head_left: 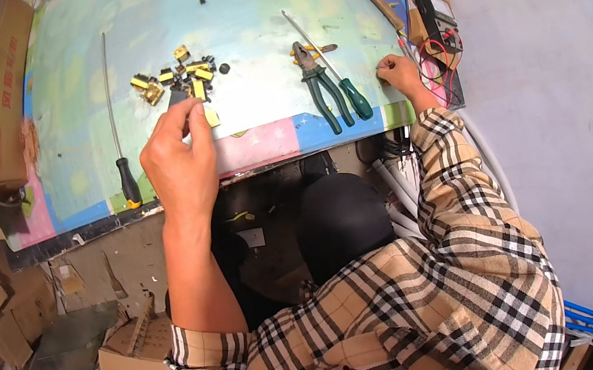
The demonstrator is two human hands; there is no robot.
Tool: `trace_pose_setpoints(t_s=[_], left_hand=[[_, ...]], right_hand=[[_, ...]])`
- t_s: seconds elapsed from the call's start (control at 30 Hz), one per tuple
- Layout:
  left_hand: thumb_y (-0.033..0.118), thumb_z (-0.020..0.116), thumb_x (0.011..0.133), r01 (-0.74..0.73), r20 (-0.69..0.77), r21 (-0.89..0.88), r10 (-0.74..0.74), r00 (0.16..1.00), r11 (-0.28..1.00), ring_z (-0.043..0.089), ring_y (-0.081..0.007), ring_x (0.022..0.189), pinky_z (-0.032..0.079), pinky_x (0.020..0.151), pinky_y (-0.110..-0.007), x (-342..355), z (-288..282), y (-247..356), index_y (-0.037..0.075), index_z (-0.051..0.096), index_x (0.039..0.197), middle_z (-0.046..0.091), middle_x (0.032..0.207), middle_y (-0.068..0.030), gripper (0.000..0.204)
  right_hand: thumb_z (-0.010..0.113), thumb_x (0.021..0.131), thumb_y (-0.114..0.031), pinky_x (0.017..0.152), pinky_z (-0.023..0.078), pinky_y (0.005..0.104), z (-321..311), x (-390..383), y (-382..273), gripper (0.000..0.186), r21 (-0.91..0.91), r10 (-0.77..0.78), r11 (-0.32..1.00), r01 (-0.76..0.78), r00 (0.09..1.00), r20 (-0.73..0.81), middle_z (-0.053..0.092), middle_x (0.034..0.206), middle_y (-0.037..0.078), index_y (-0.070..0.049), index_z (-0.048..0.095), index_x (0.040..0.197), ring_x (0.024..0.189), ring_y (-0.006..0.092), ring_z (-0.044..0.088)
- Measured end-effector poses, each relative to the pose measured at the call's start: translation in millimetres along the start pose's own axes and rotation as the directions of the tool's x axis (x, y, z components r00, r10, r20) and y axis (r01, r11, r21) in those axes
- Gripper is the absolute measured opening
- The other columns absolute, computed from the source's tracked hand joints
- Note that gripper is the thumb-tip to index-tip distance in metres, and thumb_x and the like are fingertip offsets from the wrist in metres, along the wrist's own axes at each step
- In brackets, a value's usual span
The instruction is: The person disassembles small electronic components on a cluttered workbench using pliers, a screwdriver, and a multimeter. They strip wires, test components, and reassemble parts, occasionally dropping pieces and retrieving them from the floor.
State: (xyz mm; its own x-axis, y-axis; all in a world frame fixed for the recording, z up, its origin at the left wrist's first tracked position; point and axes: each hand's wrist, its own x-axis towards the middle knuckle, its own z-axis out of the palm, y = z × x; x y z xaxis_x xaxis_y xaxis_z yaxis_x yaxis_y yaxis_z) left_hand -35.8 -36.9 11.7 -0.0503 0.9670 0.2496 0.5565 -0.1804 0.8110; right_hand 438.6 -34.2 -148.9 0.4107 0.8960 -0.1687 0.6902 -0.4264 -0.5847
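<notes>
A sweep of the pinched left hand could scatter the yellow-black components just beyond it, or the curled right hand snag red wires; I can't tell if either holds anything.

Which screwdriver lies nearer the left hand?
The black-handled screwdriver with the yellow end, left of the left hand; the green-handled screwdriver lies beside the pliers.

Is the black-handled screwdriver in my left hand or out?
Out: the screwdriver lies on the tabletop, left of your left hand, with a visible gap between them.
</notes>
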Motion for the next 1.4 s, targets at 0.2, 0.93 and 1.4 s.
trace_pose_setpoints(t_s=[0.2,0.93,1.4], left_hand=[[0.016,0.062,0.091,0.037,-0.090,-0.013,-0.038,0.995,0.999,0.062,-0.0108,0.070,0.049,0.068,-0.027,0.5,-38.7,-14.2,-0.001,0.070,0.100,0.069,0.076,-0.0094,0.021],[0.014,0.058,0.083,-0.037,0.523,-0.122,0.096,0.847,0.992,0.065,-0.0306,0.069,0.050,0.066,-0.038,-123.1,-93.8,-21.3,0.003,0.069,0.089,0.066,0.074,-0.0173,0.017],[0.017,0.058,0.095,0.571,0.586,-0.443,-0.259,0.768,0.691,0.062,-0.0111,0.070,0.051,0.065,-0.025,-268.0,-119.9,37.6,-0.002,0.065,0.099,0.067,0.084,-0.0065,0.020]], right_hand=[[0.070,0.074,-0.010,0.057,0.053,0.0260,-1.0,-42.4,-11.1,0.014,0.142,0.131,0.981,-0.135,0.991,0.035,0.067,0.073,0.005,-0.001,0.067,0.084,0.058,0.0142,0.064],[0.071,0.082,-0.009,0.063,0.046,0.0208,43.7,-300.0,-281.2,0.015,0.473,-0.385,0.881,0.016,0.606,0.696,0.061,0.077,-0.002,-0.004,0.065,0.095,0.067,0.0055,0.056],[0.070,0.081,-0.004,0.065,0.048,0.0239,6.7,-425.3,-247.6,0.013,0.526,-0.632,0.744,0.413,0.690,0.353,0.059,0.079,0.002,0.000,0.067,0.093,0.071,0.0082,0.055]])
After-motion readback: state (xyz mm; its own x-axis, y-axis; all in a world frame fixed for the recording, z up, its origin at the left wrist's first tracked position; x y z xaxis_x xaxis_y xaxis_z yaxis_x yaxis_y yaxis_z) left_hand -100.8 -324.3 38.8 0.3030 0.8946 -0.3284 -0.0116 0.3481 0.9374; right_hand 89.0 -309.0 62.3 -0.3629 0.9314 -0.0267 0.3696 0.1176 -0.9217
